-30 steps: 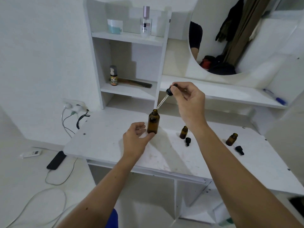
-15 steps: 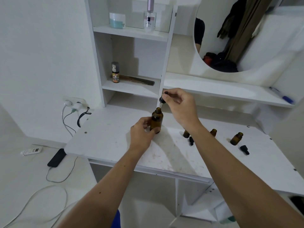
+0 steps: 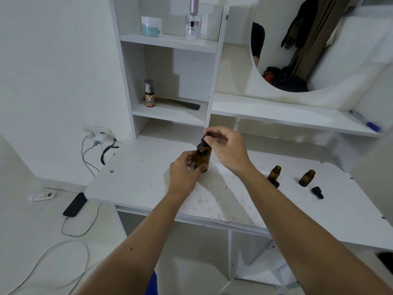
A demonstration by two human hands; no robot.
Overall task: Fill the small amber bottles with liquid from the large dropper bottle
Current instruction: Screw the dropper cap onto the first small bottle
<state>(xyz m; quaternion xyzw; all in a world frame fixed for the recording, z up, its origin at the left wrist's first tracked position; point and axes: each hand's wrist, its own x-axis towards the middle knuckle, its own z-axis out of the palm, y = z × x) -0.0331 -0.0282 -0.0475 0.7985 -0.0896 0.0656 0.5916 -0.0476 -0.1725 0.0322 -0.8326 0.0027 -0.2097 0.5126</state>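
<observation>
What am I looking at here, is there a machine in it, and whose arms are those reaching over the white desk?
No machine: a person wears a wide camera on the head, so you look down along their own arms. The left hand grips the large amber bottle, which stands on the white desk. The right hand pinches the black dropper cap at the bottle's neck. To the right stand two small amber bottles without caps, one nearer the arm and one farther out, with a loose black cap lying beside the outer one. Behind are shelves and a round mirror.
</observation>
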